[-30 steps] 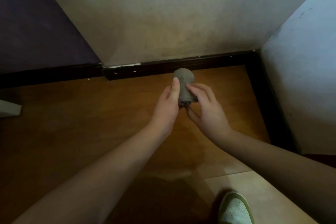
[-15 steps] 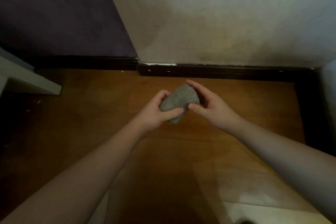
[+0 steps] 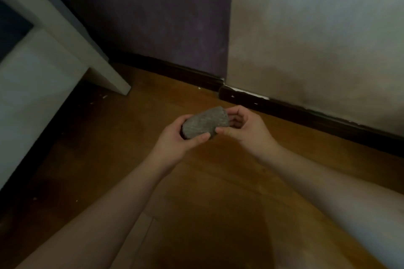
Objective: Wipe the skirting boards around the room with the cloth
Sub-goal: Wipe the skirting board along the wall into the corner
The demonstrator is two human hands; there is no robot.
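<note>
Grey cloth point(image 3: 205, 124), bunched into a pad, sits between both hands above the wooden floor point(image 3: 218, 203). Left hand point(image 3: 175, 140) curls round it; right hand point(image 3: 244, 129) pinches its far end, probably refolding before reaching the dark skirting board point(image 3: 306, 113) beyond.

- Two bare forearms reach into frame from the bottom edge, no sleeves visible on either.
- The left hand point(image 3: 175, 140) and right hand point(image 3: 244, 129) carry no gloves, rings, watch or wristband.
- Fingernails appear short and unpainted.
</note>
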